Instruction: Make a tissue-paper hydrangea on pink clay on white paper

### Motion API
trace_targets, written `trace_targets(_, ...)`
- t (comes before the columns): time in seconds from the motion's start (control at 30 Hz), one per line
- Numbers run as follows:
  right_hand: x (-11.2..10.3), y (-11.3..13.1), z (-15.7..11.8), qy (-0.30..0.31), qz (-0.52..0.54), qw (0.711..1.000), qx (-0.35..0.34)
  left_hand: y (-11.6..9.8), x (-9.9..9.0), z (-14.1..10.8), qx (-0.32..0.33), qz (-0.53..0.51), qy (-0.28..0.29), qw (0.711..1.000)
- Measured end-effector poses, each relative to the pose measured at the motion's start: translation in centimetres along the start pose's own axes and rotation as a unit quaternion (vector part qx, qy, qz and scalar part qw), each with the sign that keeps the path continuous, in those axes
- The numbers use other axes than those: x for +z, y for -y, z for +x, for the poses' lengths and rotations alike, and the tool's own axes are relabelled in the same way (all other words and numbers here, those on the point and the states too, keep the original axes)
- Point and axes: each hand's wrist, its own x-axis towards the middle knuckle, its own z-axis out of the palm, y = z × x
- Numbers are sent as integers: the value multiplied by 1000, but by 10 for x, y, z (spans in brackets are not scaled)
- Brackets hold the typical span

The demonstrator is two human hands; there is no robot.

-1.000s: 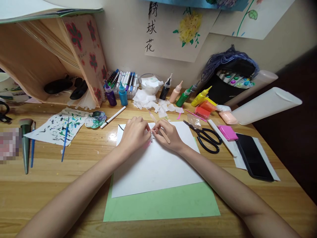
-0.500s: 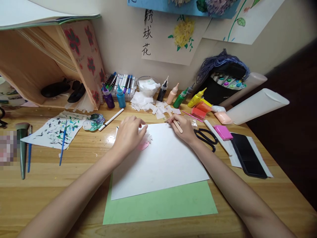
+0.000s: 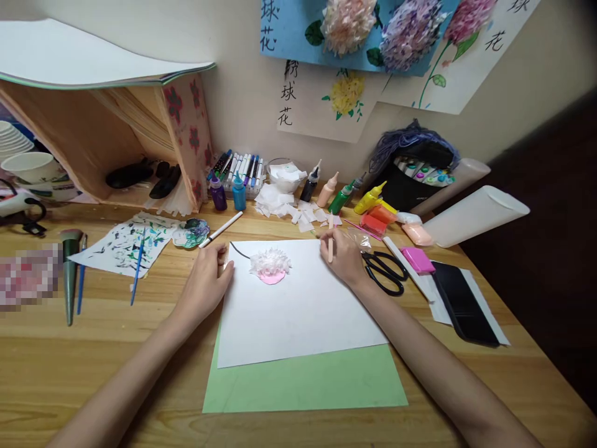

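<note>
White paper (image 3: 298, 311) lies over a green sheet (image 3: 308, 382) on the wooden table. Near its top left is a fluffy white paper flower (image 3: 270, 261) on a pink clay patch (image 3: 272, 277), with a dark curved line running to the paper's corner. My left hand (image 3: 208, 274) rests at the paper's left edge, fingers curled; whether anything is between them is hidden. At the top right corner my right hand (image 3: 342, 256) is closed on a small wooden stick (image 3: 331, 250).
Black scissors (image 3: 386, 272), pink clay (image 3: 418, 259) and a phone (image 3: 464, 302) lie right of my right hand. Paper scraps (image 3: 275, 200) and glue bottles (image 3: 342, 197) stand behind the paper. A white marker (image 3: 220, 229) and brushes (image 3: 69, 277) are at the left.
My left hand has moved left off the flower to the paper's left edge, uncovering the flower and dark line. My right hand still holds the stick, now more upright. The view has shifted.
</note>
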Motion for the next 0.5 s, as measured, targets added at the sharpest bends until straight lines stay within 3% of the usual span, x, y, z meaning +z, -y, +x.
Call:
trace_targets(0.13, 2, 4, -2, -27, 7, 1000, 12, -7, 3, -4, -37, -109, 13, 993)
trace_targets(0.23, 4, 6, -3, 1, 29, 1000, -10, -8, 5, -6, -75, -189, 56, 978)
trace_targets(0.4, 6, 6, -3, 59, 52, 997, -15, -5, 7, -6, -91, -174, -15, 980)
trace_targets(0.5, 6, 7, -2, 75, 51, 996, -20, -6, 6, -3, -109, -254, -3, 961)
